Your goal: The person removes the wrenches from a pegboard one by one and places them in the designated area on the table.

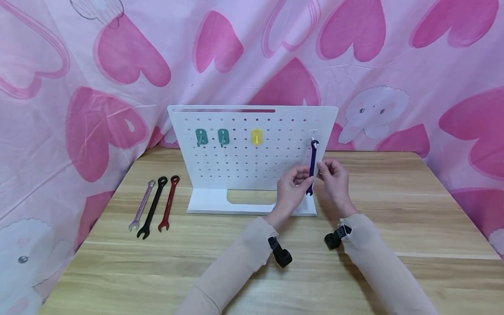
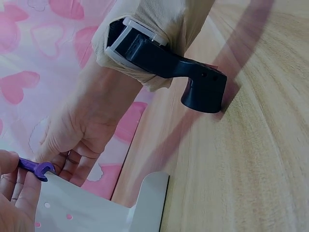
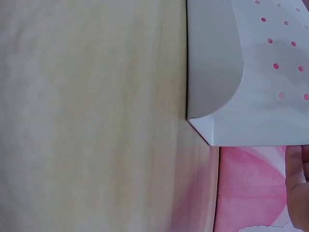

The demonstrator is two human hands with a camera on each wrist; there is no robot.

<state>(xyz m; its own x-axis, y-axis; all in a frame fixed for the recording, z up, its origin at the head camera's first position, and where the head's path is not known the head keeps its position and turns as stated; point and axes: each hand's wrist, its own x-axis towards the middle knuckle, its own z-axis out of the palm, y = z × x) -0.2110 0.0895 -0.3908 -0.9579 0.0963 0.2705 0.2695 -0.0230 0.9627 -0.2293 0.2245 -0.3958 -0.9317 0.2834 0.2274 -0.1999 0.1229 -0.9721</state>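
Note:
A dark purple combination wrench [image 1: 313,159] stands nearly upright in front of the white pegboard [image 1: 236,168], its ring end around a clear hook [image 1: 314,133] at the upper right. My left hand [image 1: 292,188] pinches the wrench's lower shaft between thumb and fingers; its open jaw end [image 2: 43,170] sticks out below them in the left wrist view. At the board's right edge, my right hand [image 1: 334,181] grips the board, its fingers [image 3: 294,166] reaching behind the edge in the right wrist view. The right thumb is hidden in both wrist views.
On the table [image 1: 118,271] at left lie a pink-purple wrench [image 1: 141,205], a black wrench [image 1: 152,208] and a red wrench [image 1: 169,204]. Two green hooks [image 1: 223,136] and a yellow hook [image 1: 257,137] are on the board. A pink heart-patterned cloth [image 1: 220,43] hangs behind.

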